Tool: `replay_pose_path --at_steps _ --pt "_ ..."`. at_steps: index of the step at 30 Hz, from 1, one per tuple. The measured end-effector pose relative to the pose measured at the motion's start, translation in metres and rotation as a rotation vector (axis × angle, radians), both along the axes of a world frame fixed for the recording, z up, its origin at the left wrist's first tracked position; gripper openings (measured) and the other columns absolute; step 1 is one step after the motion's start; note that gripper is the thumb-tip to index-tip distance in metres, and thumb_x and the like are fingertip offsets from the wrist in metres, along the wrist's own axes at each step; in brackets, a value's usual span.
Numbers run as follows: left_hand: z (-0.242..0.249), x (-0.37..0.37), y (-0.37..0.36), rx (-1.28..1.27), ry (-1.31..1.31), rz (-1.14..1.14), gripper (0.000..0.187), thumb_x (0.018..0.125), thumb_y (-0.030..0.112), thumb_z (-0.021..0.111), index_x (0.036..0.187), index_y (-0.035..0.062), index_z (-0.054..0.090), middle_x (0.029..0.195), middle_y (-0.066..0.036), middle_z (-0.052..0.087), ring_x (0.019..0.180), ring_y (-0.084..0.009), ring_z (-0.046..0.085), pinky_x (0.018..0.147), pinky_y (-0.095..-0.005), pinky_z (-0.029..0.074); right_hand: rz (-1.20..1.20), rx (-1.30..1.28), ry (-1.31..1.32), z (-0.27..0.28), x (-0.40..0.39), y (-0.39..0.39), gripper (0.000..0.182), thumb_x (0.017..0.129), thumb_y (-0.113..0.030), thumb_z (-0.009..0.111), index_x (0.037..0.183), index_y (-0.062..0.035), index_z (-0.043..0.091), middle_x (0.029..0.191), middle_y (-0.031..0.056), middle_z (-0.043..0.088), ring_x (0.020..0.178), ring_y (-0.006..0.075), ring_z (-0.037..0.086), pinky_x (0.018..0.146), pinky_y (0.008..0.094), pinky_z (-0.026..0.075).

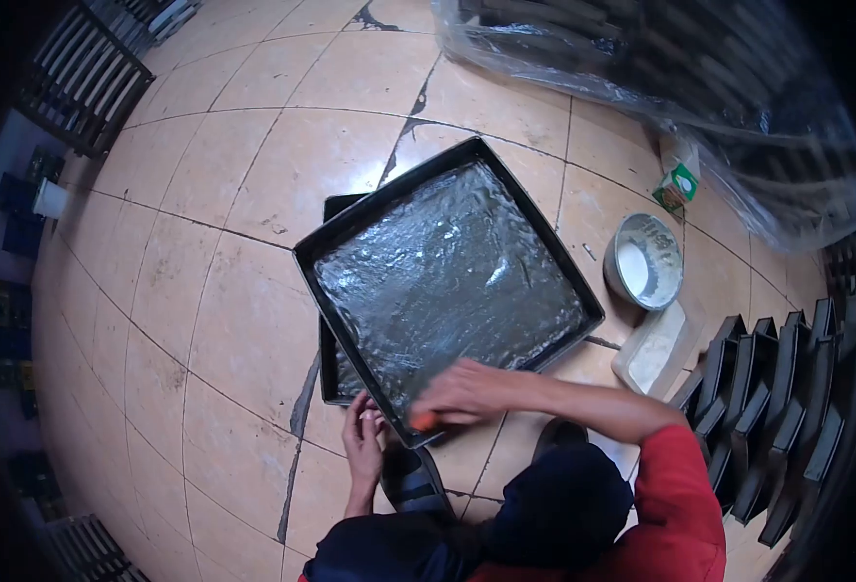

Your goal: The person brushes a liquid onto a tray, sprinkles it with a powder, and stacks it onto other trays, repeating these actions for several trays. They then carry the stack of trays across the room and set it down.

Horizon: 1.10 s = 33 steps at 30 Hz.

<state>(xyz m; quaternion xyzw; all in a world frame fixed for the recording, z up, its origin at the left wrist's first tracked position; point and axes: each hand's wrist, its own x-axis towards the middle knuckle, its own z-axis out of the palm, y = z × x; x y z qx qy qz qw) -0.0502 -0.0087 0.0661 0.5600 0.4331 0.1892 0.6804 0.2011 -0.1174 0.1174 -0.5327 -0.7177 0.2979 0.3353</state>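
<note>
A large square black tray (543,218) lies turned at an angle over a second black tray (328,369). Its inside shows a shiny, wet-looking dark surface. My right hand (462,393) is closed around a small orange object (424,420) at the tray's near corner, low against the inside. Beside the near left edge, my left hand (363,432) has its fingers bent at the rim; what they grip, if anything, is hard to make out.
To the right stand a round bowl (644,262) with white contents, a pale rectangular container (651,351), a green box (675,187) and stacked dark metal pans (782,417). Plastic sheeting (583,73) covers dark items at the top right. Dark slatted crates (83,78) stand top left.
</note>
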Motion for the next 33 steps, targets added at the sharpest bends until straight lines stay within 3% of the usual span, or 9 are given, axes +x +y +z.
replay_pose_path --at_steps 7,11,14,19,22,25,27,30,33 --pt "0.005 0.012 0.006 0.112 0.191 -0.066 0.049 0.097 0.015 0.066 0.141 0.0010 0.050 0.115 -0.010 0.060 0.092 -0.0138 0.058 0.082 -0.0288 0.050 -0.559 0.084 -0.079 -0.032 0.073 0.186 0.037 0.087 -0.039 0.071 0.102 -0.0064 0.065 0.077 0.0217 0.068 0.075 0.0409 0.068 0.068 0.0497 0.053" --pt "0.005 0.010 0.011 0.052 0.177 -0.057 0.052 0.094 0.014 0.070 0.141 0.0006 0.050 0.115 -0.011 0.060 0.092 -0.0153 0.061 0.083 -0.0291 0.052 -1.080 -0.147 -0.148 -0.035 0.169 0.135 0.041 0.087 -0.046 0.069 0.108 -0.0108 0.070 0.076 0.0181 0.070 0.068 0.0374 0.069 0.063 0.0467 0.053" --pt "0.011 0.013 0.011 0.049 0.187 -0.065 0.053 0.094 0.011 0.068 0.142 0.0008 0.048 0.114 -0.011 0.060 0.091 -0.0151 0.062 0.081 -0.0287 0.052 -1.413 0.103 -0.417 -0.020 0.213 0.076 0.025 0.092 -0.029 0.066 0.108 -0.0099 0.069 0.080 0.0166 0.072 0.073 0.0345 0.072 0.060 0.0473 0.055" --pt "0.012 0.016 0.010 0.064 0.167 -0.060 0.049 0.095 0.009 0.067 0.139 0.0012 0.049 0.112 -0.010 0.060 0.091 -0.0142 0.061 0.081 -0.0285 0.052 -0.973 0.230 -0.201 -0.012 0.069 0.084 0.040 0.080 0.009 0.056 0.106 -0.0187 0.069 0.101 0.0056 0.073 0.090 0.0303 0.073 0.075 0.0397 0.059" --pt "-0.011 0.003 0.013 0.151 0.155 -0.120 0.050 0.097 0.014 0.066 0.142 0.0069 0.046 0.117 -0.009 0.058 0.096 -0.0150 0.061 0.074 -0.0256 0.054 -0.578 0.166 0.100 -0.018 -0.026 0.078 0.031 0.080 -0.014 0.073 0.111 -0.0145 0.071 0.104 0.0136 0.073 0.086 0.0329 0.073 0.073 0.0432 0.057" --pt "0.000 0.012 0.012 0.177 0.186 -0.091 0.049 0.096 0.013 0.067 0.141 0.0055 0.048 0.117 -0.011 0.059 0.097 -0.0156 0.060 0.079 -0.0277 0.053 -1.027 -0.360 0.264 -0.010 0.038 0.045 0.033 0.090 -0.035 0.069 0.089 -0.0026 0.074 0.081 0.0194 0.072 0.075 0.0253 0.074 0.066 0.0392 0.055" --pt "0.004 0.010 0.009 0.185 0.191 -0.088 0.049 0.096 0.013 0.067 0.141 0.0045 0.049 0.115 -0.010 0.060 0.096 -0.0157 0.060 0.081 -0.0282 0.052 -1.381 -0.127 0.067 0.002 0.110 0.004 0.053 0.093 -0.047 0.064 0.068 -0.0012 0.072 0.058 0.0153 0.066 0.050 0.0254 0.065 0.050 0.0404 0.049" --pt "-0.010 0.004 0.013 0.169 0.162 -0.135 0.051 0.097 0.018 0.067 0.143 0.0087 0.046 0.119 -0.008 0.059 0.102 -0.0162 0.060 0.077 -0.0272 0.054 -1.421 0.136 -0.278 -0.009 0.131 -0.016 0.014 0.091 -0.017 0.064 0.098 -0.0107 0.074 0.088 0.0107 0.074 0.076 0.0242 0.072 0.061 0.0380 0.055" --pt "-0.004 0.007 0.010 0.146 0.160 -0.108 0.051 0.098 0.019 0.066 0.144 0.0093 0.046 0.122 -0.008 0.060 0.104 -0.0167 0.060 0.080 -0.0292 0.055 -1.073 0.265 -0.193 -0.005 0.048 0.018 0.029 0.083 0.002 0.060 0.102 -0.0182 0.068 0.095 0.0045 0.073 0.084 0.0264 0.072 0.070 0.0387 0.058"
